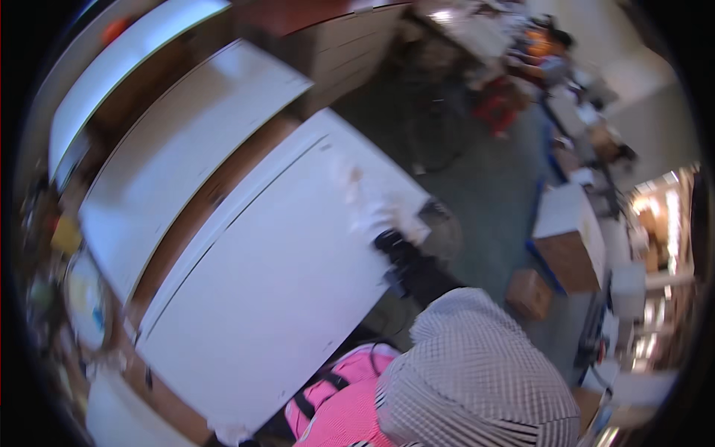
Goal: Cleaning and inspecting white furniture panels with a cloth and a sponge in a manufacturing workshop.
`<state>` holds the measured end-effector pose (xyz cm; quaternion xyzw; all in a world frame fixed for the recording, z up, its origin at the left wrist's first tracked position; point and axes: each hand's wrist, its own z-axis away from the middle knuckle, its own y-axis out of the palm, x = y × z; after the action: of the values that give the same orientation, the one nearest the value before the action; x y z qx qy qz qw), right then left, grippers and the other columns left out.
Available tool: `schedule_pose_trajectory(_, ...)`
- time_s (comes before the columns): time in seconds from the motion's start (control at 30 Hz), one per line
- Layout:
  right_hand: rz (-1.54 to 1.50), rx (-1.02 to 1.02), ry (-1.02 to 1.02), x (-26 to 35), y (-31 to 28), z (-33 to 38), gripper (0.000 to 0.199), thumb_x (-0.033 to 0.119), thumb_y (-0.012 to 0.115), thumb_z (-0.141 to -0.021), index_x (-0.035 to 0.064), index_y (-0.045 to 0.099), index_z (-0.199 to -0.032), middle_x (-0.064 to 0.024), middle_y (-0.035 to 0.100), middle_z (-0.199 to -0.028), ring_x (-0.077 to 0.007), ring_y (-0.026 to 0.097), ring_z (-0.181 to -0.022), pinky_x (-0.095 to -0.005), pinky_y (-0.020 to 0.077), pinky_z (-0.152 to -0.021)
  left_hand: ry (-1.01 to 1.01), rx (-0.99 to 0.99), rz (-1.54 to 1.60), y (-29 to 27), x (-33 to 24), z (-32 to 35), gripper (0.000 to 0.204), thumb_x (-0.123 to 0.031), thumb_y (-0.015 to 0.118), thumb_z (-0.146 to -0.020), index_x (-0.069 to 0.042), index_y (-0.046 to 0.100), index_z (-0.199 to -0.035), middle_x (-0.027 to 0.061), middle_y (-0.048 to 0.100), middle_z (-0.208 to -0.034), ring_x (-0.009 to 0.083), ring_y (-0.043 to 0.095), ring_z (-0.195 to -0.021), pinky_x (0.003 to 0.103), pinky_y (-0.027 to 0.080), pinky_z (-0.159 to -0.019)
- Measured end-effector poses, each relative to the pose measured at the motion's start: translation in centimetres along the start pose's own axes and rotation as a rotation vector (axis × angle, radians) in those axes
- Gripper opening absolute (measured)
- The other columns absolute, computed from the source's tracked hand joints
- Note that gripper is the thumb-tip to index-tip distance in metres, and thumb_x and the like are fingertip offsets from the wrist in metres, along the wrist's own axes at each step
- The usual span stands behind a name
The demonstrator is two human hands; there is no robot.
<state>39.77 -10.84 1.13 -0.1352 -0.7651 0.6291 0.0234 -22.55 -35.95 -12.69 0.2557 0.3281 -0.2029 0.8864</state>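
Checkered sleeve (477, 372) overhangs white desk (283, 276) beside pink bag (342, 402), near dark object (406, 261) at desk edge; neither hand visible, so grip cannot be judged.

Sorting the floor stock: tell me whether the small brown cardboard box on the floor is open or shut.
Shut, apparently: the small brown box shows a flat, unbroken top with no raised flaps, though blur hides details.

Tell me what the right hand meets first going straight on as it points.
Probably the large white panel: the right hand, dark and blurred, sits at its edge, pointing up-left across it. Contact is unclear.
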Motion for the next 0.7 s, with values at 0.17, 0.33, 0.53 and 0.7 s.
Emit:
schedule_pose_trajectory(0.17,-0.336,0.3,-0.176,7.5,-5.0,4.1,0.083,0.039,0.058,-0.081,0.0084,0.031,-0.152,-0.018,0.024,-0.16,-0.0395,0.019,-0.148,-0.0549,0.0104,-0.12,-0.431,0.296,0.217,18.1,10.9,-1.3,0.034,-0.024,0.049,-0.097,-0.009,0.057,-0.126,0.0099,0.07,-0.107,0.022,0.068,-0.084,0.037,0.057,-0.072)
schedule_pose_trajectory(0.33,-0.429,0.469,-0.406,12.9,-8.8,7.5,0.091,0.042,0.067,-0.075,0.0125,0.03,-0.152,-0.0168,0.023,-0.16,-0.0373,0.018,-0.149,-0.0532,0.0126,-0.12,-0.724,0.335,0.399,23.4,13.2,2.6,0.031,-0.025,0.05,-0.096,-0.009,0.057,-0.121,0.0096,0.069,-0.104,0.0216,0.067,-0.083,0.037,0.056,-0.072)
schedule_pose_trajectory(0.53,-0.518,0.488,-0.628,21.2,-6.1,13.0,0.07,0.033,0.049,-0.091,0.0217,0.023,-0.155,-0.011,0.017,-0.163,-0.0331,0.011,-0.152,-0.0564,0.0099,-0.12,-0.949,0.235,0.696,23.9,13.0,5.8,0.028,-0.025,0.051,-0.094,-0.009,0.058,-0.116,0.0094,0.068,-0.1,0.0211,0.066,-0.083,0.038,0.056,-0.072)
schedule_pose_trajectory(0.7,-0.469,0.504,-0.825,23.2,-10.7,13.7,0.076,0.038,0.059,-0.084,0.0215,0.029,-0.153,-0.0091,0.021,-0.162,-0.0341,0.015,-0.151,-0.0608,0.0116,-0.118,-1.104,0.105,0.979,22.6,12.3,7.1,0.026,-0.026,0.051,-0.093,-0.009,0.059,-0.111,0.0091,0.068,-0.097,0.0207,0.066,-0.082,0.038,0.055,-0.072)
